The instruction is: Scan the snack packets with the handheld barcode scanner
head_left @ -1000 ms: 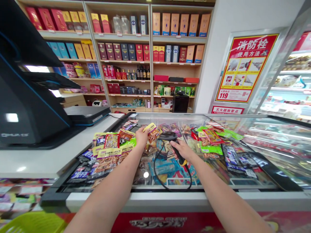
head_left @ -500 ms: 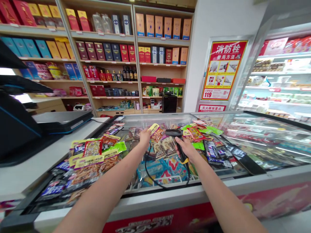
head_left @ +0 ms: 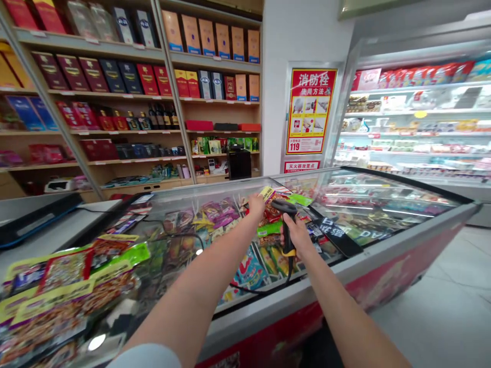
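Observation:
My left hand grips a snack packet with a yellow top and reddish-brown contents, held up over the glass top of the chest freezer. In my right hand is a black barcode scanner with a yellow-trimmed handle. Its head is close beside the packet; whether the two touch I cannot tell. A black cable runs from the handle across the glass. Behind the scanner lie more snack packets, among them a green-edged packet, partly hidden by my hands.
A pile of snack packets covers the freezer's left end. A dark sign strip lies on the glass to the right. At far left stands a counter with a flat scale. Behind are stocked shelves and a lit display fridge.
The view has swung right. My left hand has carried the packet from the freezer's middle toward the packets on the right, closer to the scanner. Both hands keep their hold.

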{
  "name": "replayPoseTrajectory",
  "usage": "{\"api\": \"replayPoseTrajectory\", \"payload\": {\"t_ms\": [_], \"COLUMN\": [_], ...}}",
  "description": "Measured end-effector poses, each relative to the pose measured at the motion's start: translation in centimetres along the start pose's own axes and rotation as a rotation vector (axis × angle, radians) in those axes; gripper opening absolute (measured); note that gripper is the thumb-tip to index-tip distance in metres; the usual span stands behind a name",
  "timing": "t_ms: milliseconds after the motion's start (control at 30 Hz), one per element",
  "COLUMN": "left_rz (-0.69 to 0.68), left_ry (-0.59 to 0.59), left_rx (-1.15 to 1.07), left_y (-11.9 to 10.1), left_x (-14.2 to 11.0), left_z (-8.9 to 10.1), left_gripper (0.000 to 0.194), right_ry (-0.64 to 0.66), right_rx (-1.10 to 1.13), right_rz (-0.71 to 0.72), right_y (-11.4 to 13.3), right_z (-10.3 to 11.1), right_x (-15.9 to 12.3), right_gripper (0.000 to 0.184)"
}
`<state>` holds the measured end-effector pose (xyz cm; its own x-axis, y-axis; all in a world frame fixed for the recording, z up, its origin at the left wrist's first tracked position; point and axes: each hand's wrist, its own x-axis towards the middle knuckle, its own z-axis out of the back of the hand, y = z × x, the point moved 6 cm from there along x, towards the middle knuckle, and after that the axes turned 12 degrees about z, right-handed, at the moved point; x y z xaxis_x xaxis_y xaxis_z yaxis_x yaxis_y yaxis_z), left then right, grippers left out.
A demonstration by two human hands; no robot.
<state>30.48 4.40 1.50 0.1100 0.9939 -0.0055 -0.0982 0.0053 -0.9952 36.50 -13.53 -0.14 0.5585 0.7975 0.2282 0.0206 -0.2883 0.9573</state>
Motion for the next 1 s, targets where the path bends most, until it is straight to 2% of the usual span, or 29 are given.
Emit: {"api": "replayPoseTrajectory", "payload": {"t_ms": [100, 233, 367, 500, 567, 633, 733, 833, 900, 1000], "left_rz": [-0.008, -0.01, 0.034, 0.054, 0.024, -0.024, -0.108, -0.179, -0.125, 0.031], "left_ry": [-0.037, -0.091, -0.136, -0.164, -0.157, -0.154, -0.197, -0.377, -0.5, -0.589], "left_rx": [0.103, 0.224, 0.231, 0.207, 0.187, 0.18, 0.265, 0.503, 0.693, 0.923], "left_y": [-0.4, -0.6, -0.2, 0.2, 0.3, 0.4, 0.3, 0.0, 0.1, 0.6], "left_x": [-0.3, -0.5, -0.1, 0.2, 0.4, 0.5, 0.1, -0.8, -1.3, -1.3], "left_z": [-1.7, -2.2, -0.9, 2.4, 5.1, 8.8, 16.2, 24.6, 29.5, 34.8], "left_gripper": [0.019, 0.017, 0.024, 0.026, 0.024, 0.025, 0.027, 0.025, 0.029, 0.04], "right_ry": [-0.04, -0.055, -0.056, -0.029, 0.0, 0.035, 0.126, 0.237, 0.29, 0.388], "right_rx": [0.009, -0.003, -0.004, -0.001, -0.012, -0.014, 0.002, 0.024, 0.05, 0.064], "right_rz": [0.013, -0.007, -0.017, -0.032, -0.035, -0.032, -0.03, -0.043, -0.056, -0.082], "right_y": [-0.3, -0.7, -0.6, -0.7, -1.0, -1.4, -1.6, -1.4, -1.1, -0.7], "right_z": [1.5, 2.6, 2.6, 1.2, 0.0, -1.4, -4.4, -8.3, -11.4, -16.5], "right_x": [0.3, 0.4, 0.3, 0.0, 0.0, 0.0, -0.2, -0.6, -1.0, -1.6], "right_gripper": [0.038, 0.041, 0.038, 0.033, 0.035, 0.037, 0.039, 0.038, 0.036, 0.033]}}
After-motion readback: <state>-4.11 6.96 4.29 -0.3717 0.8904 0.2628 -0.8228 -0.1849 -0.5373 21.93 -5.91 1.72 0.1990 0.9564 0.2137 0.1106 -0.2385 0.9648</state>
